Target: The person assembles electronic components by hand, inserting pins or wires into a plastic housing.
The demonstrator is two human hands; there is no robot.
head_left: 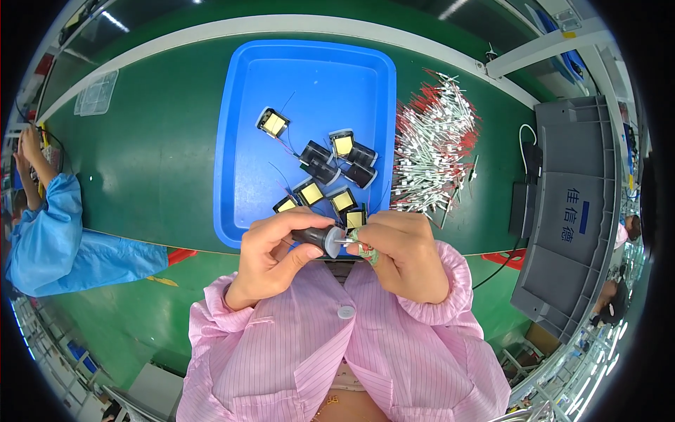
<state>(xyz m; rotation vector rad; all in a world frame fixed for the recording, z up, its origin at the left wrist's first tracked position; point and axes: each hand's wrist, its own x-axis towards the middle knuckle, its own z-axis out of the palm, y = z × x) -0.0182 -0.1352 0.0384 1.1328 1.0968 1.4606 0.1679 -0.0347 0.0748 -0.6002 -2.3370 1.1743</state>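
Note:
My left hand is closed around a black cylinder with a pale grey end cap, held sideways over the near edge of the blue tray. My right hand pinches a thin pale piece against the capped end; its exact kind is too small to make out. Green patterned tape wraps a finger of that hand. Inside the tray lie several black units with thin wires, some showing a yellow pad, others turned to show dark cylinders.
Right of the tray is a heap of red and white wire leads. A grey plastic crate stands at the right end of the green table. A clear container lies far left, near a co-worker in a blue sleeve.

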